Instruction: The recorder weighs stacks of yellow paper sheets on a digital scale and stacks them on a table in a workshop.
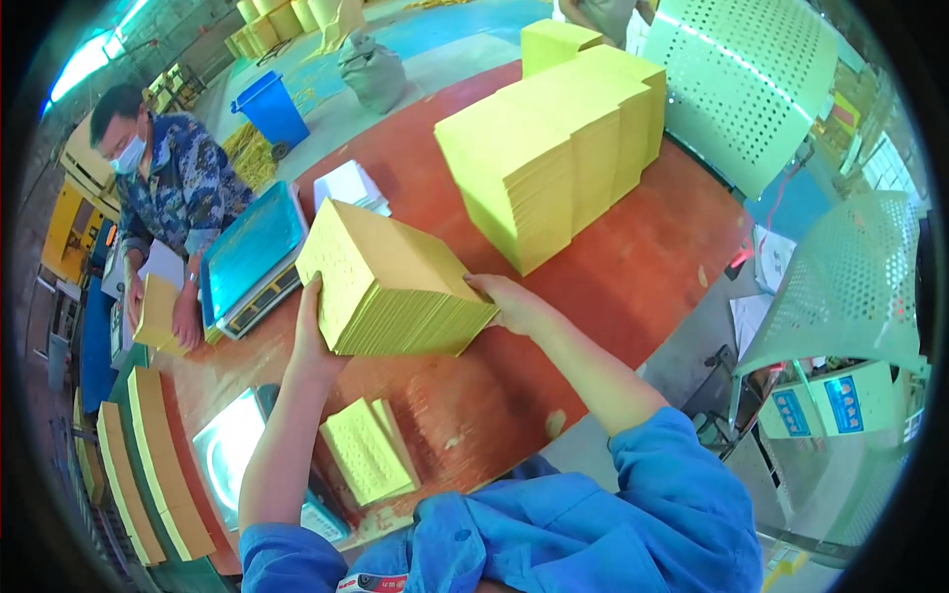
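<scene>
Between my two hands is a thick stack of yellow paper sheets (405,282), tilted above the red table. My left hand (314,331) presses against its left end, and my right hand (504,301) grips the right end. Its left face shows small dots or perforations. Below it on the table lies a thin pile of yellow sheets (368,450), with a small scale (237,445) beside my left forearm. Tall stacks of the same yellow paper (554,138) stand farther back to the right.
A larger scale with a blue platform (255,247) stands at the left, next to white papers (351,188). A masked co-worker (173,188) there handles a yellow stack. Perforated green machine guards (746,89) line the right side. A blue bin (270,111) stands on the floor beyond.
</scene>
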Motion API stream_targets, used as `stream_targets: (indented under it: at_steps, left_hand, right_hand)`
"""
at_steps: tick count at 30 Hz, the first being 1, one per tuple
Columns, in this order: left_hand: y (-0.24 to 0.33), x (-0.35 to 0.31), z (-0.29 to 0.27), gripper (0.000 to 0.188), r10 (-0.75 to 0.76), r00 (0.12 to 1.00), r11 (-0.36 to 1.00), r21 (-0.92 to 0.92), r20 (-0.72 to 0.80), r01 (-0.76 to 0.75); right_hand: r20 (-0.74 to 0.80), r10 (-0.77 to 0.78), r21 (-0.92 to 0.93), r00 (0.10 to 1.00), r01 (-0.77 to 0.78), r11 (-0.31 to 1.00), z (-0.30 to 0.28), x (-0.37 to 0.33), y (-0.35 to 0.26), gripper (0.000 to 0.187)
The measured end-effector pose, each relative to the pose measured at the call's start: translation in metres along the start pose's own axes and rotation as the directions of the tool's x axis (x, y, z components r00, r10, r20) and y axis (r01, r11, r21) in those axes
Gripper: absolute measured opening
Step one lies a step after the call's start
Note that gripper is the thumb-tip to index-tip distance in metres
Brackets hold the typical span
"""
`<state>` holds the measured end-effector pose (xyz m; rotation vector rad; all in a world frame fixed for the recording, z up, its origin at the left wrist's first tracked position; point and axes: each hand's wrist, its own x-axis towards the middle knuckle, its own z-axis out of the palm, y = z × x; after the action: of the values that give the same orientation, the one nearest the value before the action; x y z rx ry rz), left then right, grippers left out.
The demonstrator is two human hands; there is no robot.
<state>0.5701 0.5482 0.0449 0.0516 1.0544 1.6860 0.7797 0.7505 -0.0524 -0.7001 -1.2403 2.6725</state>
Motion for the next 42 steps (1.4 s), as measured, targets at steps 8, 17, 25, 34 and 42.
stream_targets:
  at_steps: [8,17,25,34,42]
  left_hand:
    - [-0.03,0.069,0.11,0.067,-0.071,0.997,0.972,0.225,0.027,0.063]
    - [-0.028,0.095,0.097,0.07,0.044,0.982,0.983,0.168,0.186,-0.076]
    - [-0.041,0.03,0.122,0.095,0.058,0.99,0.942,0.322,0.131,-0.098]
    - [-0.001,-0.275,-0.136,0.05,0.422,0.893,0.797,0.533,-0.154,-0.284]
    - [0.047,-0.559,-0.469,0.035,0.761,0.02,0.646,0.76,-0.649,0.074]
  right_hand:
    - [-0.345,-0.679,-0.662,0.648,0.345,0.666,-0.031,-0.045,0.032,0.053]
    - [0.069,-0.765,-0.947,0.64,0.282,0.151,-0.021,-0.081,0.06,0.047]
    - [0.205,-0.763,-0.966,0.613,0.253,-0.056,-0.043,-0.091,0.071,0.029]
    - [0.207,-0.719,-0.855,0.664,0.479,0.196,0.12,-0.094,0.064,0.027]
    - [0.665,-0.35,-0.466,0.66,0.733,0.497,0.392,-0.107,0.231,0.024]
